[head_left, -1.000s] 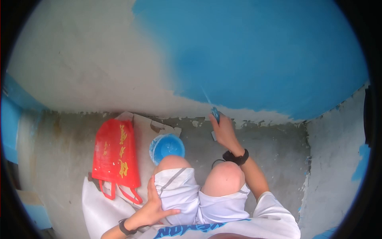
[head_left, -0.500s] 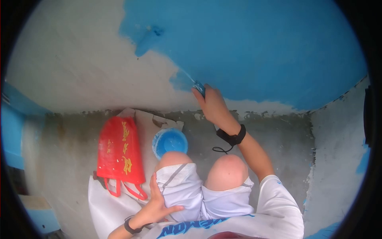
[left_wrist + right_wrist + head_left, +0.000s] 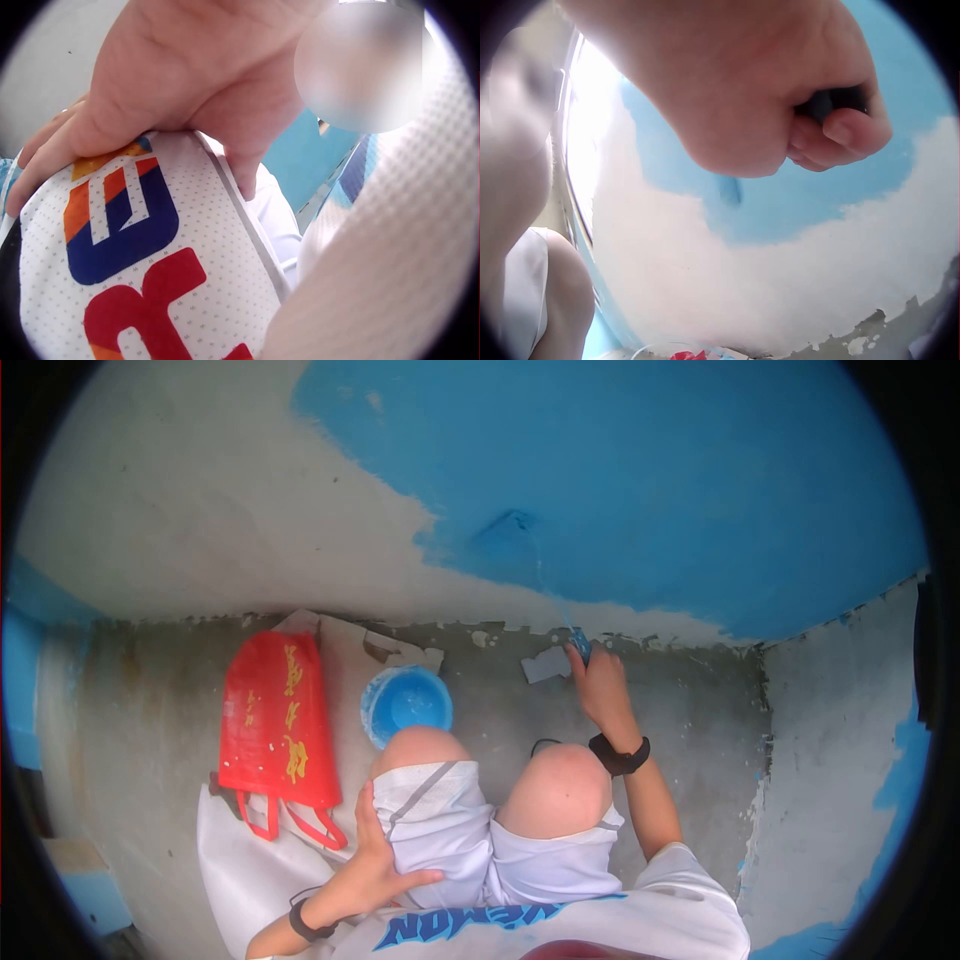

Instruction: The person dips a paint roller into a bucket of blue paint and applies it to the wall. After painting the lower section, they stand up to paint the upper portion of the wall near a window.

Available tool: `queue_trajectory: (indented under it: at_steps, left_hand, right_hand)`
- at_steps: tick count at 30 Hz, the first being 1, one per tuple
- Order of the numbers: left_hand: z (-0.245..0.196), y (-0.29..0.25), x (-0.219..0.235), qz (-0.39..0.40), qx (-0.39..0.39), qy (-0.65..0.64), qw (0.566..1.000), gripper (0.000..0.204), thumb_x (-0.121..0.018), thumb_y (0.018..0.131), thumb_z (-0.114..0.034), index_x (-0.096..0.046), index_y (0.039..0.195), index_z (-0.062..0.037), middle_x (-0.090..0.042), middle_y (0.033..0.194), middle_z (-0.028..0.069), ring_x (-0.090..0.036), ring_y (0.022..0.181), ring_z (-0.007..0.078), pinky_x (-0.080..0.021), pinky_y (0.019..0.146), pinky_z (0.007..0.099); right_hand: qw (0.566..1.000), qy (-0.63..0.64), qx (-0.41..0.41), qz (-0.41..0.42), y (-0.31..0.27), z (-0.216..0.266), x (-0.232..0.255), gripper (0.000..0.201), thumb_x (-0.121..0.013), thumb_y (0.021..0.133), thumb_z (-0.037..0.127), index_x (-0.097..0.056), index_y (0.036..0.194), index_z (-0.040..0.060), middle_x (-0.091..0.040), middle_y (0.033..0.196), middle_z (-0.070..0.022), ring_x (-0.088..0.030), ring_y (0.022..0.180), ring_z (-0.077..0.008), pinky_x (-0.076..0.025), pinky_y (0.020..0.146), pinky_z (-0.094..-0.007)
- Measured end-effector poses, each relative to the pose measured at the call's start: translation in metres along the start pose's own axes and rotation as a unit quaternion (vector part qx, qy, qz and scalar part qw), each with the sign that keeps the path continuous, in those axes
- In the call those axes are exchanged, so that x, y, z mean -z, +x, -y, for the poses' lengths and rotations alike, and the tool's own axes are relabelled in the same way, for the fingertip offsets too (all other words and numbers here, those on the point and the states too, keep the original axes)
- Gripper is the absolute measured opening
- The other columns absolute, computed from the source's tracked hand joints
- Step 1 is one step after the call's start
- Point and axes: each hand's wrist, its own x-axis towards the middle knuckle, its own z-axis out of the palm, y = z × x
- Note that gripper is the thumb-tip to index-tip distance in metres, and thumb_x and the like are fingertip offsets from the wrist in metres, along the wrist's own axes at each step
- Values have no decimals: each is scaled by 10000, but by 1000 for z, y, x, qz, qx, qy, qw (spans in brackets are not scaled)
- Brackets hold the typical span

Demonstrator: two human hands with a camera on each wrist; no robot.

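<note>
My right hand [image 3: 605, 685] grips the handle of a paint roller [image 3: 579, 643], its fingers curled round it in the right wrist view. From the handle a thin rod reaches up to the blue-coated roller head [image 3: 512, 523], which lies against the blue painted part of the wall [image 3: 680, 490]. Left of that, the wall is bare grey-white [image 3: 200, 510], with a ragged paint edge between. My left hand [image 3: 368, 872] rests on the left thigh, thumb and fingers spread over the printed white shorts [image 3: 232, 247].
A blue paint bucket [image 3: 408, 700] stands on the floor in front of the left knee. Left of it lies a red cloth piece [image 3: 275, 710] with yellow characters and straps, on pale sheeting [image 3: 245, 870]. A grey flat scrap [image 3: 545, 666] lies near the right hand. A side wall [image 3: 840, 710] rises at right.
The roller head has gone from the paint edge at upper left down and right over the blue area. My right hand rose, then came back down. My left hand stayed on the thigh.
</note>
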Motion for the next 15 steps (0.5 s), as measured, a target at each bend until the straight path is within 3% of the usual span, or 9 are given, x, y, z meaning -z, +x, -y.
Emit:
queue_trajectory:
  at_steps: [4,8,12,15]
  left_hand:
    - [7,0,-3,13,-7,-3,1000,1458,-857,713,-478,275,1409,121,44,1520,360,-18,1470,419,-88,1202,432]
    - [0,-2,-4,0,-9,-7,1000,1455,-873,706,-440,274,1425,96,37,1533,340,-44,1473,394,-103,1201,417]
    - [5,-6,-9,-21,-14,-37,999,1405,-867,719,-416,217,1431,127,24,1526,333,-53,1457,423,-123,1196,442]
    - [8,-6,-9,-20,-1,-66,998,1408,-868,717,-417,217,1431,127,17,1524,339,-61,1458,417,-126,1196,431]
  right_hand:
    - [998,-24,59,8,18,67,14,467,-567,969,406,-578,858,-47,-634,717,-271,-623,698,-492,-506,654,-543]
    - [982,-35,183,-27,54,124,-4,441,-549,985,380,-559,822,-29,-618,676,-238,-641,643,-433,-523,575,-482]
    - [977,1,211,11,70,157,-10,450,-548,985,387,-555,830,-35,-618,677,-236,-638,637,-434,-521,572,-484]
    - [985,41,161,45,69,144,-13,449,-550,984,386,-549,866,-47,-608,698,-251,-620,707,-456,-508,616,-501]
